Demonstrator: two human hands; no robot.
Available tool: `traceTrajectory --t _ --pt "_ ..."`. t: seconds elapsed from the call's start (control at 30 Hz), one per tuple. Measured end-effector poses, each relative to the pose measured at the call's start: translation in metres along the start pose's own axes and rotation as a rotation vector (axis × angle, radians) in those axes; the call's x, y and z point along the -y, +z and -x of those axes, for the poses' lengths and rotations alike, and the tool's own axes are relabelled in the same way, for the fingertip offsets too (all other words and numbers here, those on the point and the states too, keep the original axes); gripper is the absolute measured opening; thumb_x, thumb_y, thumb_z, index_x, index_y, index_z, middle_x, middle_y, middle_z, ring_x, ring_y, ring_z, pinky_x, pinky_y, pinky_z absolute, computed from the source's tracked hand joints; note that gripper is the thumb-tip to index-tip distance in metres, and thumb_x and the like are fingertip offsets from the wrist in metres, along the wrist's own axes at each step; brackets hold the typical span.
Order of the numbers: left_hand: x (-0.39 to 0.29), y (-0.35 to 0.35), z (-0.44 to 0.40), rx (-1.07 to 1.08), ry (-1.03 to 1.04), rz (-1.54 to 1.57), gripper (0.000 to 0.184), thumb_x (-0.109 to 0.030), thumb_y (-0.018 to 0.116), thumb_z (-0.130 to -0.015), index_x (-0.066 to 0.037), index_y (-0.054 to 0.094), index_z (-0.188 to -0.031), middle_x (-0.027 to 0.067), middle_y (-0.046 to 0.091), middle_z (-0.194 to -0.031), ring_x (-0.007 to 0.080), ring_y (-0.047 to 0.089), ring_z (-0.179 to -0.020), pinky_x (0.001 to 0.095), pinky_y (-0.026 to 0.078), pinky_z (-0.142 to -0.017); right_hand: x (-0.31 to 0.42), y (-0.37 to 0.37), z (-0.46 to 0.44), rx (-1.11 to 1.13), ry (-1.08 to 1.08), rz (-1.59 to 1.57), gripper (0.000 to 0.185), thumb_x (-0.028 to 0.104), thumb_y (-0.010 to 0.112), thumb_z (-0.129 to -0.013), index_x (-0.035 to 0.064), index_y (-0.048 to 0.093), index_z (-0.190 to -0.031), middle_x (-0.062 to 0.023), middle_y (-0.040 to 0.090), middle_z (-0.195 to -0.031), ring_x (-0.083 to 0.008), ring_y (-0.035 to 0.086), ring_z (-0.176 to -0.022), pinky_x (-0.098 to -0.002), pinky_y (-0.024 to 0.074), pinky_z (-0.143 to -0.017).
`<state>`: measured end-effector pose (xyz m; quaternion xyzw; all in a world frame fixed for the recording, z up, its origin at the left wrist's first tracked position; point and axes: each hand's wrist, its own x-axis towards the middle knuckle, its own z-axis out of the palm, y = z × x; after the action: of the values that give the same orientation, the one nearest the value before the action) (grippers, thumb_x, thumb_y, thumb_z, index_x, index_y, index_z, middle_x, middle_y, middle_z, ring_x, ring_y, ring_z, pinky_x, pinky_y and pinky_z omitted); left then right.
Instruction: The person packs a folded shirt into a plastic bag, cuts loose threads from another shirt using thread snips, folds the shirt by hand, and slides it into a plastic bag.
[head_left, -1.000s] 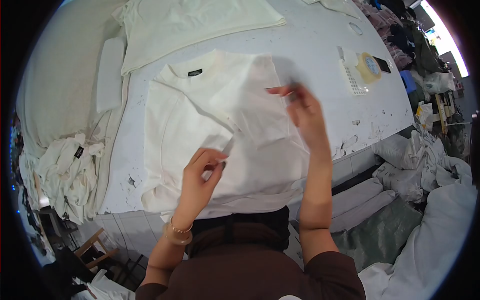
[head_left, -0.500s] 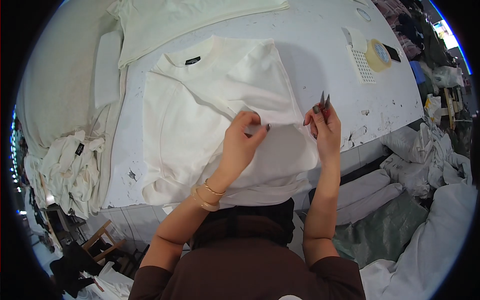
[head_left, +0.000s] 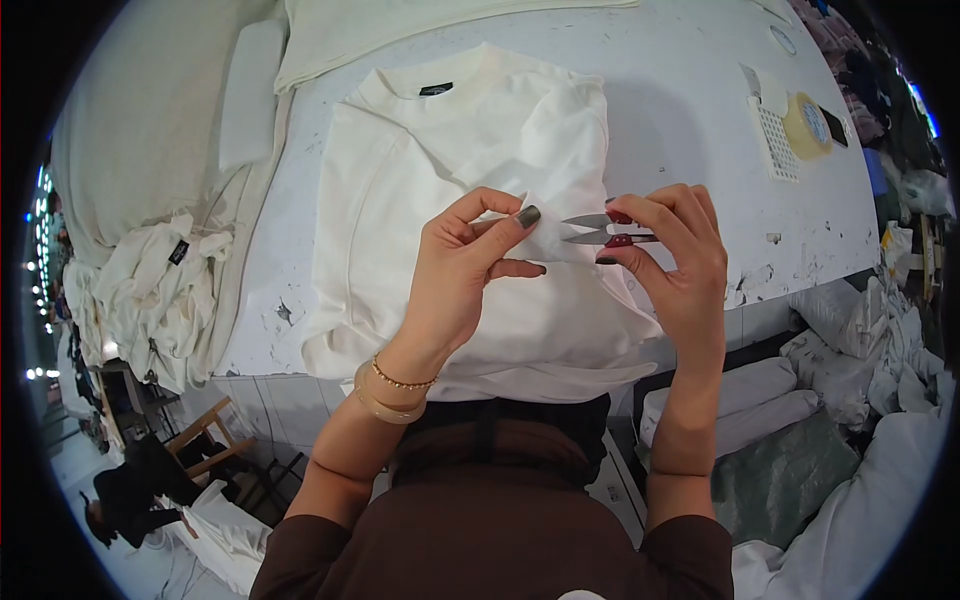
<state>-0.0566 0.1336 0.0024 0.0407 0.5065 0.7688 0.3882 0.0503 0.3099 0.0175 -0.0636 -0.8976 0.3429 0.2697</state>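
Note:
A white sweatshirt with a black neck label lies on the table in front of me, its collar away from me. My left hand pinches a bit of its fabric between thumb and forefinger, lifted above the rest. In my right hand are small thread snips with red handles. Their two blades are apart and point left at the pinched fabric, close to my left thumb. Whether the blades touch the cloth I cannot tell.
On the white table, a tape roll, a phone and a white perforated strip lie at right. Another white garment is at the back. Crumpled white garments hang at left. Bundles lie below right.
My left hand now pinches up fabric from the sweatshirt. My right hand has brought the snips leftward to it, turning the blades from pointing away from me to pointing left.

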Motion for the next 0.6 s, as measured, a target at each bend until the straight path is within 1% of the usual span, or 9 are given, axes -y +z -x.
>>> traceTrajectory --t 0.03,0.27,0.57,0.6 --pt "-0.001 -0.002 0.001 0.042 -0.007 0.013 0.009 -0.006 0.059 -0.091 0.0 0.063 -0.097 0.006 0.067 -0.092 0.0094 0.063 -0.083 0.029 0.059 -0.067 0.003 0.0 -0.002 -0.005 -0.023 0.042 0.033 0.016 0.078 -0.063 0.0098 0.067 -0.094 -0.0004 0.053 -0.079 -0.0195 0.046 -0.074 -0.0331 0.0402 -0.067" --pt "-0.005 0.0 0.002 0.015 -0.011 -0.005 0.009 -0.007 0.06 -0.09 0.001 0.063 -0.094 0.0055 0.067 -0.09 0.0089 0.062 -0.081 0.0299 0.059 -0.067 0.009 -0.004 -0.006 0.011 -0.051 0.168 0.034 0.02 0.078 -0.061 0.0127 0.069 -0.093 0.0013 0.05 -0.078 -0.0185 0.044 -0.075 -0.0329 0.0363 -0.069" --pt "-0.005 0.001 0.0 -0.009 -0.011 -0.05 0.009 -0.007 0.06 -0.09 0.0 0.064 -0.093 0.0053 0.067 -0.089 0.0085 0.061 -0.08 0.0296 0.059 -0.067 0.015 -0.005 -0.012 0.02 -0.078 0.209 0.034 0.021 0.078 -0.06 0.0138 0.07 -0.092 0.0015 0.05 -0.08 -0.0187 0.045 -0.077 -0.0332 0.0359 -0.069" --pt "-0.004 0.001 0.0 -0.01 -0.007 -0.058 0.009 -0.007 0.059 -0.091 0.0 0.062 -0.095 0.0054 0.067 -0.089 0.0095 0.063 -0.076 0.0282 0.059 -0.065 0.016 -0.005 -0.012 0.021 -0.078 0.21 0.034 0.021 0.078 -0.06 0.0138 0.07 -0.092 0.0015 0.05 -0.08 -0.0187 0.045 -0.077 -0.0332 0.0359 -0.069"
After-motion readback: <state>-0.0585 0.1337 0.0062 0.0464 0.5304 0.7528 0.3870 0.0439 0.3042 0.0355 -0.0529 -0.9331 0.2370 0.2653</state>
